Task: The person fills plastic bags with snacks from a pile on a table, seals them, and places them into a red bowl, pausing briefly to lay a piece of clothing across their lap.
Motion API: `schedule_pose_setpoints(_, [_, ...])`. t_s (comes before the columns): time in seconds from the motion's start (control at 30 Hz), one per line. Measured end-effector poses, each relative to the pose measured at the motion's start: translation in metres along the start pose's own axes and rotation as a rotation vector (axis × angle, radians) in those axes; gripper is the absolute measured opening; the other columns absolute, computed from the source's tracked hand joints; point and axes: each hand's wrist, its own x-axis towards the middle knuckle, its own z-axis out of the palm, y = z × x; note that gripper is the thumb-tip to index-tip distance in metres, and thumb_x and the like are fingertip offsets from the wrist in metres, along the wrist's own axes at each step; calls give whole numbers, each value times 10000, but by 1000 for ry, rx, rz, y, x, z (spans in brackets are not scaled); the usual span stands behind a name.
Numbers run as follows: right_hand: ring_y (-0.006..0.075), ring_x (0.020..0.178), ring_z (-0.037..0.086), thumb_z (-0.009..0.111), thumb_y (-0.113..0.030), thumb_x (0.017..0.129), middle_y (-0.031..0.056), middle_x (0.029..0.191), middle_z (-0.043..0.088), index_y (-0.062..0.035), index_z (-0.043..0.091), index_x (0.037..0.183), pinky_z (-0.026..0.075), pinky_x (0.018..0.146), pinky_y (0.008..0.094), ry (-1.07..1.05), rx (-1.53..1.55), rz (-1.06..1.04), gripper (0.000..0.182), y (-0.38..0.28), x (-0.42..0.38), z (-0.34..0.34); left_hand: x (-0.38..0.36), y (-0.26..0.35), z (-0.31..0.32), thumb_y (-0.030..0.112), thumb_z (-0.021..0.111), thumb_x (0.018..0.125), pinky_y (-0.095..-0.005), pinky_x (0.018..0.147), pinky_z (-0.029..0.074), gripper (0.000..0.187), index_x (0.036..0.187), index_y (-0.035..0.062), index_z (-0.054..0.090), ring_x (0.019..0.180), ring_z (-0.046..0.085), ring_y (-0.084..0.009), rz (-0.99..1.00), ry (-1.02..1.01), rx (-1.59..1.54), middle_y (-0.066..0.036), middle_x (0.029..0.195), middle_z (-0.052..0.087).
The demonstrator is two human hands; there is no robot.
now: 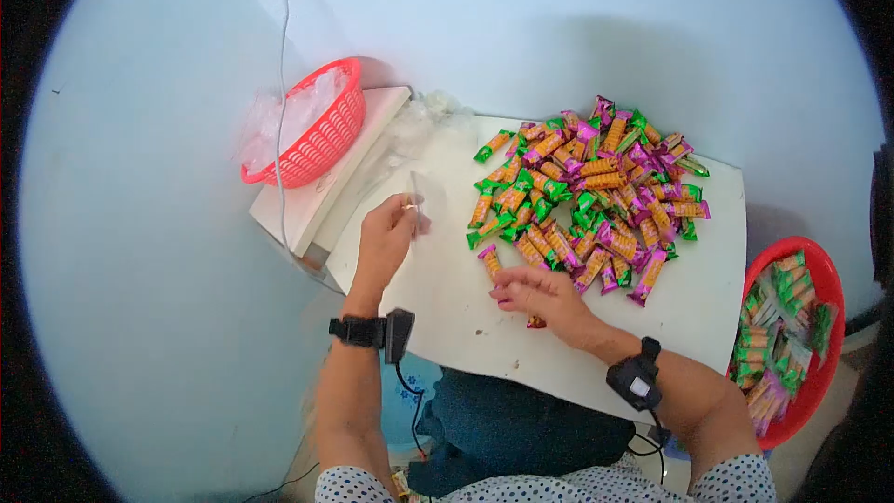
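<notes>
On the white table (456,317), a thin clear plastic bag (416,200) stands upright from the pinched fingers of my left hand (386,233). My right hand (545,303) is at the near edge of the snack pile, its fingers curled at the lower end of a small wrapped snack packet (490,261) with a pink end. Part of another packet (535,321) shows beneath that palm. Beyond it spreads a heap of wrapped snack packets (596,182), orange-brown with green or pink ends.
A red perforated basket (321,144) of clear bags stands on a white box (358,130) at the left, a grey cable (284,56) hanging across it. Loose clear plastic (424,121) lies beside the box. A red basin (819,377) at the right holds filled bags of snacks (768,354).
</notes>
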Motion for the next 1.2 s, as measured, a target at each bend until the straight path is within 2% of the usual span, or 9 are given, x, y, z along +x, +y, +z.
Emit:
schedule_pose_setpoints(0.2, [238,1106,621,543,-315,1005,110,1194,591,2,449,1376,518,948,376,92,321,-32,497,-19,-3,3,-95,44,9,105,579,928,-301,667,554,291,1206,17,590,753,691,-195,-94,-204,-721,-95,871,699])
schedule_pose_setpoints(0.23, [249,1202,575,474,-376,1016,99,1351,539,-49,419,1414,457,1037,426,10,284,30,518,-23,-4,0,-105,43,13,110,587,928,-302,659,553,289,1201,14,594,747,691,-194,-86,-237,-807,-96,871,698])
schedule_pose_setpoints(0.33, [238,1207,570,449,-425,1013,113,1379,525,-39,396,1424,463,1021,413,-113,500,55,566,-44,-17,6,-129,40,28,124,590,936,-295,626,543,285,1195,4,595,732,687,-187,-119,-234,-858,-87,844,690])
schedule_pose_setpoints(0.47, [209,1051,646,472,-381,1015,100,1195,649,-35,550,1288,505,953,393,-87,409,12,448,-56,-22,5,-147,31,43,148,574,969,-259,557,504,243,1164,7,611,666,664,-149,-159,-157,-763,-56,778,671])
schedule_pose_setpoints(0.57, [126,815,677,513,-305,1019,57,957,700,-42,644,1143,558,703,291,73,35,-48,319,-46,-20,-7,-157,27,47,198,549,992,-253,527,485,222,1094,15,624,602,634,-142,-157,12,-591,-61,728,664])
schedule_pose_setpoints(0.67, [78,683,626,547,-292,1008,10,816,677,-54,680,1004,525,610,254,288,34,-77,273,-49,-19,2,-166,13,49,186,529,1004,-245,509,465,199,1054,28,639,599,623,-119,-161,159,-403,-57,742,671])
schedule_pose_setpoints(0.87, [104,649,616,601,-328,977,10,764,631,-70,634,988,538,598,276,152,304,41,260,-49,-27,19,-174,9,57,179,532,1006,-240,502,457,175,1011,43,642,562,570,-91,-167,351,-599,-10,692,618])
schedule_pose_setpoints(1.07, [123,564,605,670,-225,927,28,749,621,-35,618,1014,550,542,290,-83,-12,100,215,-41,-31,17,-177,-1,45,116,511,1011,-240,511,475,151,1040,27,630,598,572,-79,-148,497,-565,-12,744,627])
schedule_pose_setpoints(1.2, [118,580,611,666,-120,914,39,778,627,-13,633,1043,531,504,269,76,-71,127,170,-37,-29,14,-180,-7,41,135,527,1010,-227,512,469,154,1041,23,628,594,561,-73,-167,539,-582,-2,749,624])
